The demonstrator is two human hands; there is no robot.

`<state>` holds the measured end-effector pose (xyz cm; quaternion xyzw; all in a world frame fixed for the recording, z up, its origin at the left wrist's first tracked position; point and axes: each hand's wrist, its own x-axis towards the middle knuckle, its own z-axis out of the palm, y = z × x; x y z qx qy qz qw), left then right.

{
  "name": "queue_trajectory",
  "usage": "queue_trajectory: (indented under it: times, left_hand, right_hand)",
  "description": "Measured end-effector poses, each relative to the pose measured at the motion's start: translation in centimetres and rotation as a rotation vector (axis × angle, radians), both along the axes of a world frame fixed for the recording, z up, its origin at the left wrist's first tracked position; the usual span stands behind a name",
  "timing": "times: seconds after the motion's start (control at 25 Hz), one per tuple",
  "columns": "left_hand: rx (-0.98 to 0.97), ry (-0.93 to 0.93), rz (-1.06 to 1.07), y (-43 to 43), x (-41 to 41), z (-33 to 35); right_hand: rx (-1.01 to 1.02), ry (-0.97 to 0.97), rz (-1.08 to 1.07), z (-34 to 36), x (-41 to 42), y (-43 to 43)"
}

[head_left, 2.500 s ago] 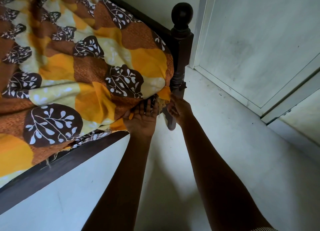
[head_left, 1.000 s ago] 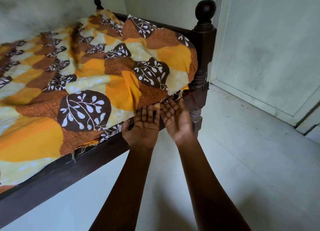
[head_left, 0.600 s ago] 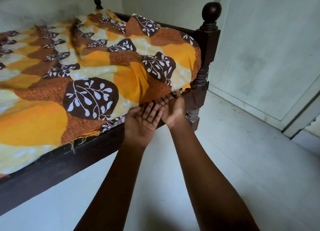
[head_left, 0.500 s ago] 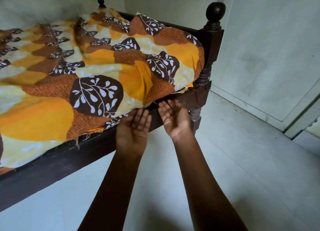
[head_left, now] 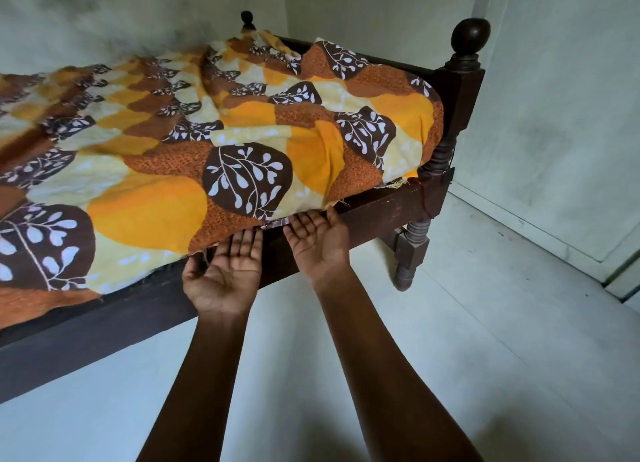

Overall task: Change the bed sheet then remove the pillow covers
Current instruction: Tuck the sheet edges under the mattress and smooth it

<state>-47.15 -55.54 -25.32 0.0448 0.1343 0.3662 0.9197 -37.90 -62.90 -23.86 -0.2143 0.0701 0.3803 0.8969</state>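
An orange, yellow and brown leaf-print bed sheet point(head_left: 194, 156) covers the mattress of a dark wooden bed point(head_left: 377, 208), bunched up near the corner post. Its lower edge hangs over the side rail. My left hand point(head_left: 225, 271) is palm up with fingers spread, its fingertips touching the sheet's edge. My right hand point(head_left: 318, 240) is beside it, palm up, fingertips slipped just under the sheet's edge at the rail. Neither hand grips anything. No pillows are in view.
The turned corner post point(head_left: 460, 91) with a round knob stands right of my hands. A second post point(head_left: 247, 20) is at the far corner by the wall. Pale floor point(head_left: 485, 323) stretches to the right toward a pale door point(head_left: 568, 115).
My hands left the corner by the post and shifted left along the rail, palms now up at the sheet's edge. The view pulled back, showing more of the bed.
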Motion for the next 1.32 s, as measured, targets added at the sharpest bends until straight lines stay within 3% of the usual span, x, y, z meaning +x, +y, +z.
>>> queue_trajectory:
  times: [0.12,0.2,0.32,0.44,0.64,0.84,1.0,1.2,1.32]
  left_hand:
    - [-0.015,-0.029,0.004,-0.2,0.1,-0.3]
    - [0.023,0.052,-0.002,-0.8,0.5,-0.1]
    - [0.103,0.231,-0.05,-2.6,0.8,0.0]
    - [0.101,0.247,-0.129,-4.5,1.7,-0.3]
    - [0.114,0.2,-0.35,-8.5,7.5,0.6]
    - [0.083,0.194,-0.395,-11.2,14.2,2.5]
    - [0.093,0.08,-0.385,-10.5,16.0,1.7]
    - [0.11,-0.06,-0.387,-10.0,15.9,0.3]
    - [0.09,-0.016,-0.401,-10.0,15.7,0.3]
  right_hand:
    - [0.096,0.063,-0.062,0.9,0.2,2.6]
    - [0.1,0.088,-0.09,0.9,0.6,3.6]
    - [-0.004,-0.003,-0.03,0.3,0.6,2.2]
    - [-0.163,-0.123,-0.081,-1.3,1.8,-1.4]
    - [-0.173,-0.128,-0.379,-1.8,8.9,-7.5]
    - [-0.139,-0.098,-0.322,-0.7,14.8,-8.7]
    - [-0.126,-0.124,-0.23,-0.3,17.0,-8.1]
    - [0.095,-0.019,-0.286,-0.7,19.1,-5.5]
    - [-0.005,0.017,-0.316,-0.4,19.2,-5.3]
